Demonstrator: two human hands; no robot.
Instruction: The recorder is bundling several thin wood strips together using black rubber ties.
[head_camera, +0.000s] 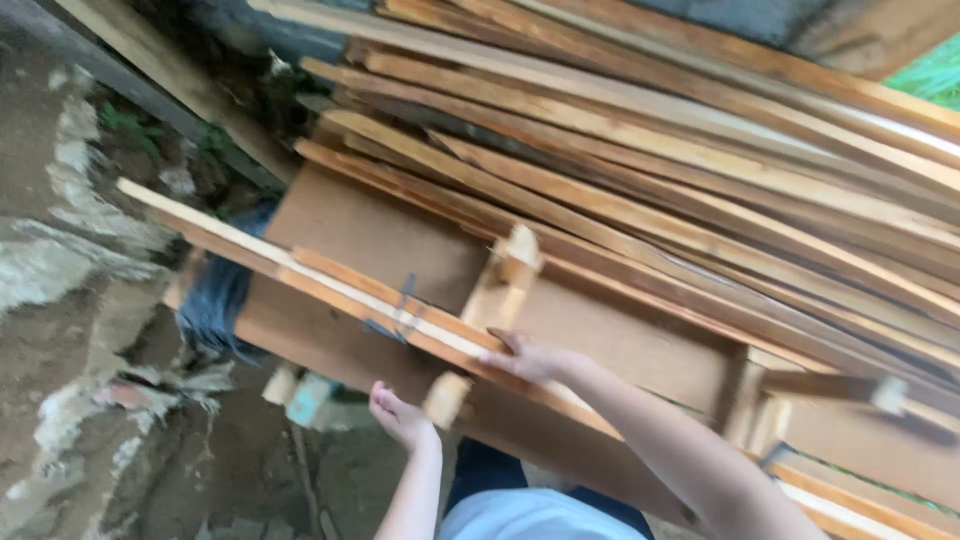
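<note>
A big stack of long wooden planks (700, 190) is leaning across the view, sloping down to the right. In front of it a brown board (380, 240) is standing, crossed by a thin long slat (300, 270) running from upper left to lower right. The right hand (530, 355) is resting on this slat, fingers curling over its edge in a loose grip. The left hand (400, 415) is hanging just below the slat, half-closed and holding nothing, near a short upright wood piece (495, 300).
</note>
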